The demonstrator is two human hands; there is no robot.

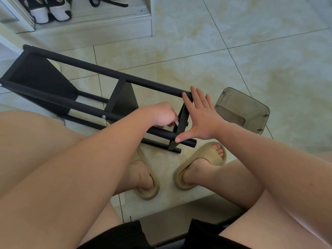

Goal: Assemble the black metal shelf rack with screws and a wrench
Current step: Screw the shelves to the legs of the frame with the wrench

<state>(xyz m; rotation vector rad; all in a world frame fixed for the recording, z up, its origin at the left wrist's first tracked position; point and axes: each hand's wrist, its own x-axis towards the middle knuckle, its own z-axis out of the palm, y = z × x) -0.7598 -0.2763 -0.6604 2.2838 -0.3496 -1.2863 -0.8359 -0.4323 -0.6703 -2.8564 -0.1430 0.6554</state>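
The black metal shelf rack (75, 69) lies on its side on the tiled floor, its tubes running from upper left toward my feet. A black shelf panel (182, 121) stands between the near tube ends. My right hand (199, 115) lies flat and open against that panel, fingers straight and thumb touching the near tube. My left hand (159, 114) reaches in from the other side with curled fingers at the panel; what they pinch is hidden. A silver screw head (103, 117) shows on the near tube.
A grey translucent plastic container (241, 110) sits on the floor to the right of the rack. My feet in tan slippers (201, 166) are just below the rack's end. Shoes (50, 9) stand on a low shelf at the top left.
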